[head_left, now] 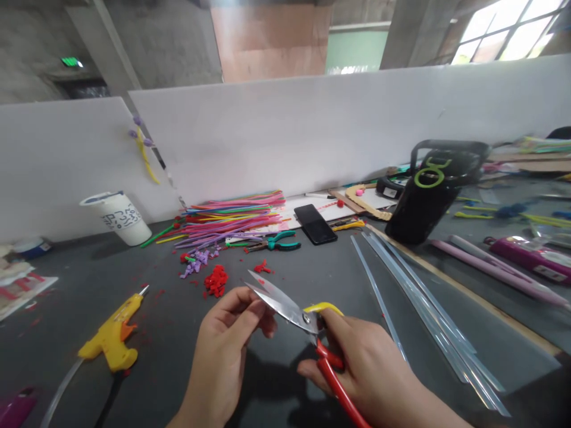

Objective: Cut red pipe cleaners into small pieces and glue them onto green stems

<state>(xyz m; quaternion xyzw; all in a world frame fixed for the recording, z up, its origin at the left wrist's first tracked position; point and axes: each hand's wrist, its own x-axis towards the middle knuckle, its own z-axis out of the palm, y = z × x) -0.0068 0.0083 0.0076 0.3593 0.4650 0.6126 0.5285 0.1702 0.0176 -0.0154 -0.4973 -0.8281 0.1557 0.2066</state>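
My right hand [366, 351] grips a pair of scissors [285, 306] with red handles, their blades parted and pointing up to the left. A curved yellow piece [323, 307] shows by the pivot, beside my right index finger; what it belongs to is unclear. My left hand [234, 339] is closed in a pinch at the blade tips, and whatever sits between its fingertips is too small or hidden to name. Just beyond lie a heap of red clippings [216, 280], a smaller red cluster [264, 267] and purple clippings [198, 263].
A yellow hot glue gun [111, 336] rests at left, below a white cup [118, 219]. Behind are pipe cleaners [232, 217], teal-handled pliers [281, 241] and a phone [314, 224]. Clear glue sticks [423, 303] and a black bottle [428, 202] occupy the right side.
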